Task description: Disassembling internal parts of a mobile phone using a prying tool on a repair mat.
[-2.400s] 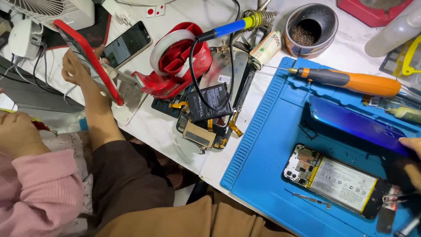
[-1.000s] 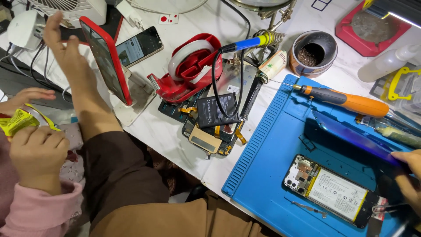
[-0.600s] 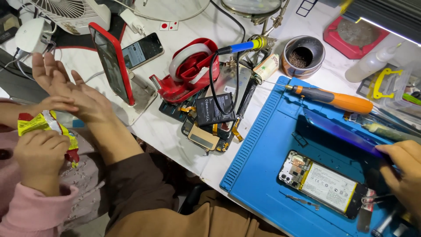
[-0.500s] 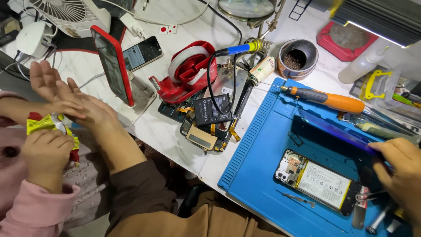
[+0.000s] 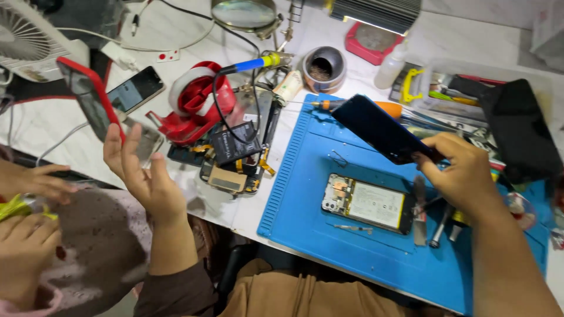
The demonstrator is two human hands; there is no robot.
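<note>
Red is what jumps out first on the left: a phone in a red case (image 5: 89, 101) stands tilted on the white bench top (image 5: 53, 126), with a white fan (image 5: 29, 38) behind it at about 11 o'clock and a second phone (image 5: 134, 89) lying screen-up just to its 3 o'clock. Down at the far left edge another person's two small hands (image 5: 26, 211) are busy with something yellow-green (image 5: 14, 206), can't really tell what it is

The left hand (image 5: 141, 176) is up off the bench with fingers spread, palm open, holding nothing, just at 5 o'clock from the red-cased phone. Right of it sits a red tape dispenser (image 5: 197, 100), and at its 5 o'clock a heap of black phone parts (image 5: 235, 155) with a dark cable looping over them. A soldering iron with a blue and yellow grip (image 5: 255, 62) lies at 12 o'clock from that heap

Then the blue work mat (image 5: 299, 194). An opened phone (image 5: 369, 202) lies flat on it, back off, insides showing. The right hand (image 5: 464, 176) is at its 2 o'clock, fingers pinched around one end of a dark glossy back cover (image 5: 382, 129), which is lifted clear of the mat and tilted up toward 10 o'clock. An orange-handled screwdriver (image 5: 388, 107) peeks out behind the cover
</note>
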